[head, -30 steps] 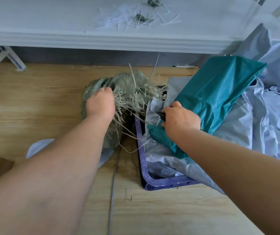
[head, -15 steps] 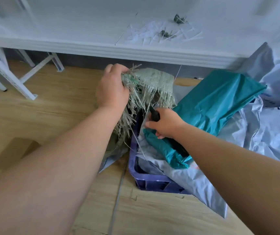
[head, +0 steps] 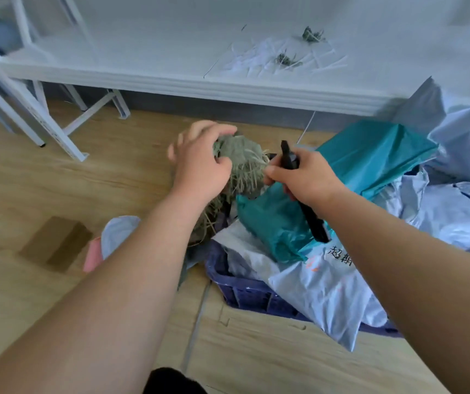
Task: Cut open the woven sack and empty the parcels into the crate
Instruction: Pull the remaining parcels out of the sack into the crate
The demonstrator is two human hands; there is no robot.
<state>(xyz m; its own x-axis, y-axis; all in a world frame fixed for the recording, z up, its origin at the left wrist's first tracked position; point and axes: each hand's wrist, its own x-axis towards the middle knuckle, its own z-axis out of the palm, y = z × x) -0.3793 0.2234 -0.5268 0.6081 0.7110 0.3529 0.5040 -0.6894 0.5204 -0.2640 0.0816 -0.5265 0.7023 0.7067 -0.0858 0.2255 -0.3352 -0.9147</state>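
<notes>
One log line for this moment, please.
left hand: grips sack | right hand: holds cutter | crate: parcels inside

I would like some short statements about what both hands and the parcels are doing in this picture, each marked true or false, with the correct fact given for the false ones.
1. The left hand grips the frayed green woven sack. True.
2. The right hand is empty. False: it holds a black cutting tool.
3. A teal plastic parcel lies on the pile at the dark blue plastic crate. True.
4. The crate stands on the white shelf. False: it stands on the wooden floor.
5. The flat brown cardboard piece lies inside the crate. False: it lies on the floor, left of the left arm.
</notes>
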